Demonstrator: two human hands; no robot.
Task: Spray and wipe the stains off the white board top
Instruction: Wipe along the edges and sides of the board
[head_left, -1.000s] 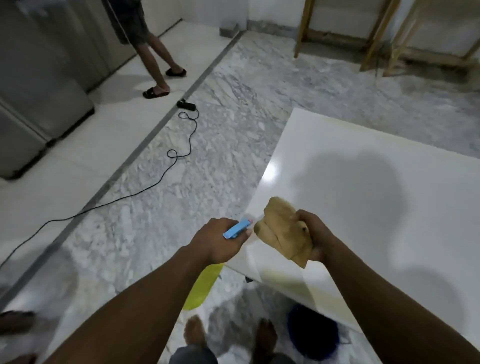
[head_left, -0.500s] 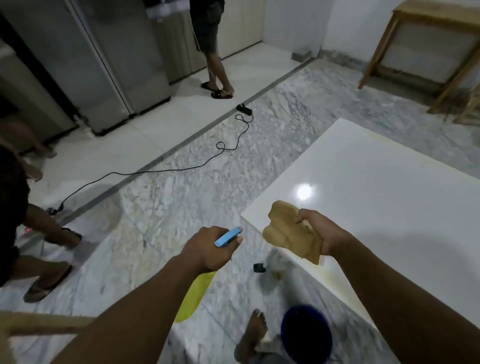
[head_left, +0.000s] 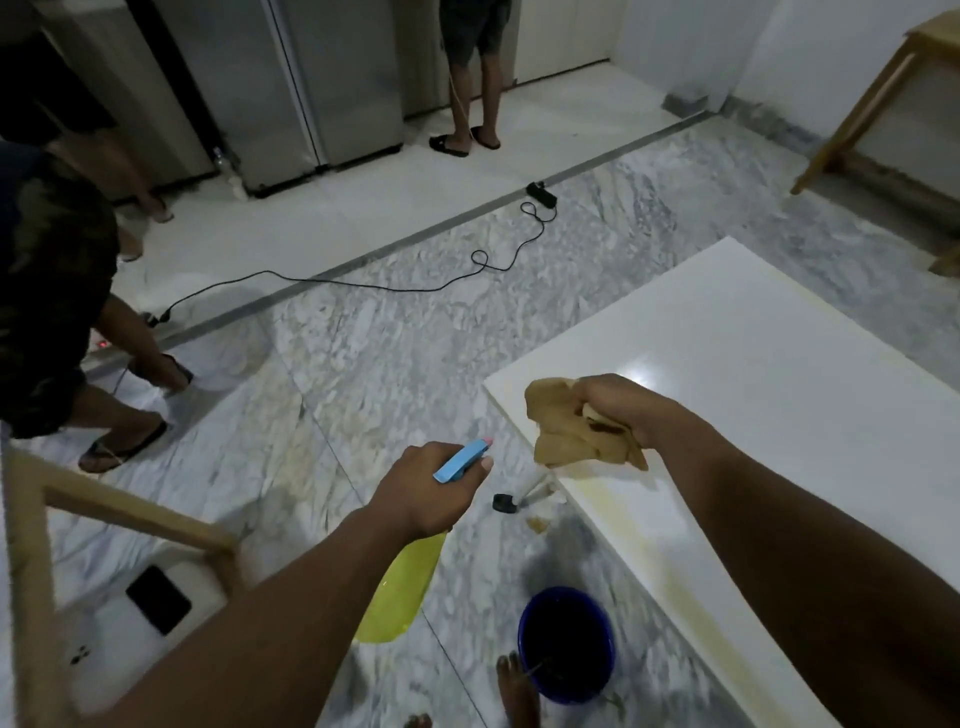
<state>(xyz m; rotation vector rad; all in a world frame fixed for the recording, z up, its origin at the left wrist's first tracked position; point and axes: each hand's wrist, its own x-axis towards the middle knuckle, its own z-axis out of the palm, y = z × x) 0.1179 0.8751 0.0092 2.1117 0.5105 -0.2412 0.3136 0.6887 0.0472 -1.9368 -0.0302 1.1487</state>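
Left hand (head_left: 426, 491) grips spray bottle (head_left: 402, 587); right hand (head_left: 618, 410) clamps cloth (head_left: 563, 428) over white board (head_left: 779, 395); bucket (head_left: 566, 642) below.

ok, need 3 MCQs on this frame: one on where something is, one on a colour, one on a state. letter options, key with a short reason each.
1. Where is the blue bucket?
A. On the white board
B. On the floor beside the board's near edge
C. Against the steel cabinets

2. What colour is the body of the spray bottle?
A. Yellow-green
B. Red
C. White

3. What is the right hand doing?
A. Resting open and flat on the board
B. Hanging empty
C. Gripping a bunched tan cloth above the white board

Key: 1 B, the bucket stands on marble next to a bare foot. 2 A, the body below the left hand is yellow-green under a blue trigger head. 3 C, the fingers close round the cloth over the board's corner.
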